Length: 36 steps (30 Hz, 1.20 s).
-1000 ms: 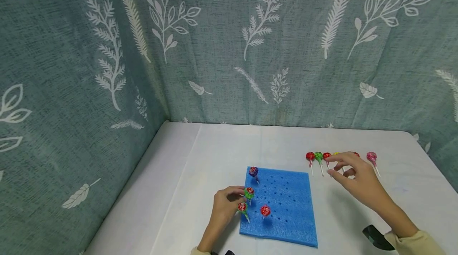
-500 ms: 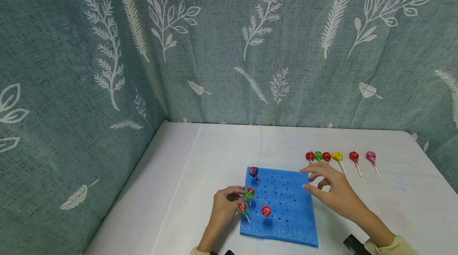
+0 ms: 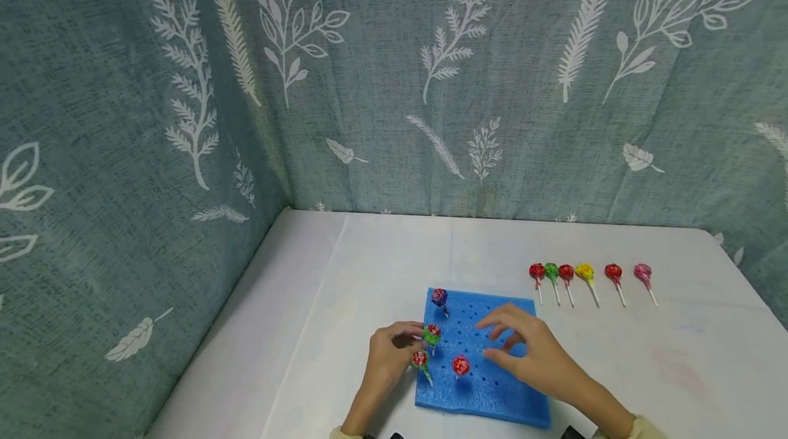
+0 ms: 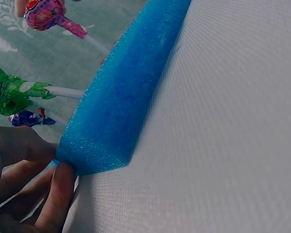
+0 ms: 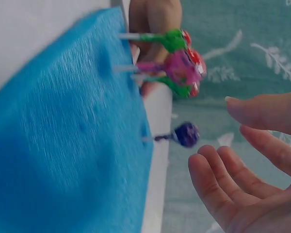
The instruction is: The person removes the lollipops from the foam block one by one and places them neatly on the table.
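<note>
A blue foam board (image 3: pixel 511 408) full of small holes lies on the table. Its left edge is pinched by my left hand (image 3: pixel 386 360), with thumb and fingers at a corner in the left wrist view. Standing in the board by their sticks are a purple lollipop (image 3: pixel 439 297), a green-wrapped lollipop (image 3: pixel 432 334), a second green one (image 3: pixel 421 360) and a pink-red lollipop (image 3: pixel 460 366). Over the board's right half hovers my right hand (image 3: pixel 538 357), fingers spread and holding nothing. In the right wrist view, its fingertips point toward the purple lollipop (image 5: pixel 186 134).
Several lollipops lie in a row behind the board at the right, among them a green one (image 3: pixel 550 271), a yellow one (image 3: pixel 585 273) and a pink one (image 3: pixel 643 272). The white table (image 3: pixel 345 254) meets a leaf-patterned green curtain (image 3: pixel 382 83) at its back and left.
My right hand has moved left and nearer, from the row of lollipops to above the board, uncovering the row. My left hand stays at the board's edge.
</note>
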Available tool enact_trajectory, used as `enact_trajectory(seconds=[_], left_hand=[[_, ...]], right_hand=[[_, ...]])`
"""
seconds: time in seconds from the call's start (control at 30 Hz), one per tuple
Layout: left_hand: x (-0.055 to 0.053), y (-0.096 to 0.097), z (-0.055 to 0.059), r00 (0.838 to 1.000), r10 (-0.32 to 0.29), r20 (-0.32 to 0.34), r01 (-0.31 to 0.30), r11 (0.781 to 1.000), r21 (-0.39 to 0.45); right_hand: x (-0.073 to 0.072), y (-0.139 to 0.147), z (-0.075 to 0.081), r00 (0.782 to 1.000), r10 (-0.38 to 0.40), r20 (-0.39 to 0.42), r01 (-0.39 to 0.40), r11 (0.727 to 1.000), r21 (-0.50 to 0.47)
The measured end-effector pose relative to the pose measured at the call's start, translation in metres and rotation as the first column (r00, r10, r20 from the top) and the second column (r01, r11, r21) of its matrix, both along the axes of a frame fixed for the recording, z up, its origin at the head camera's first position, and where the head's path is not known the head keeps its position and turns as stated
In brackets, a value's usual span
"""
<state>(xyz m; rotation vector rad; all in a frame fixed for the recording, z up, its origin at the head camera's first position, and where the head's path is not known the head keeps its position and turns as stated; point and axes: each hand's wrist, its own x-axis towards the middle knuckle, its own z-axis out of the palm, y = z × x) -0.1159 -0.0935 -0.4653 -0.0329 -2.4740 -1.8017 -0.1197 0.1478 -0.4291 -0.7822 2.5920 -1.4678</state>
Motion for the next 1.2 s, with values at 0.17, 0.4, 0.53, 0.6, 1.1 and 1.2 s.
enact_trajectory(seconds=[0.17,0.4,0.53,0.6,1.1,1.2], left_hand=[[0.001,-0.001,0.002,1.000,0.000,0.015,0.000,1.000,0.002],[0.000,-0.002,-0.001,1.000,-0.001,0.031,0.000,1.000,0.027],[0.001,-0.001,0.001,0.999,0.010,0.036,-0.011,1.000,0.023],[0.000,-0.001,-0.001,0.999,0.013,0.037,-0.013,1.000,0.018],[-0.006,-0.002,-0.017,0.999,0.024,0.037,-0.024,1.000,0.016],[0.000,0.001,0.000,0.999,0.016,0.031,-0.016,1.000,0.013]], right_hand=[[0.004,-0.016,-0.008,0.995,0.040,0.089,-0.040,0.999,0.002],[0.010,-0.031,-0.017,0.987,0.094,0.128,-0.091,0.995,-0.032],[0.012,-0.037,-0.020,0.978,0.141,0.157,-0.131,0.989,-0.071],[0.013,-0.040,-0.022,0.973,0.164,0.164,-0.151,0.985,-0.089],[0.015,-0.050,-0.034,0.964,0.143,0.226,-0.111,0.983,-0.147],[0.014,-0.051,-0.036,0.970,0.117,0.213,-0.083,0.983,-0.166]])
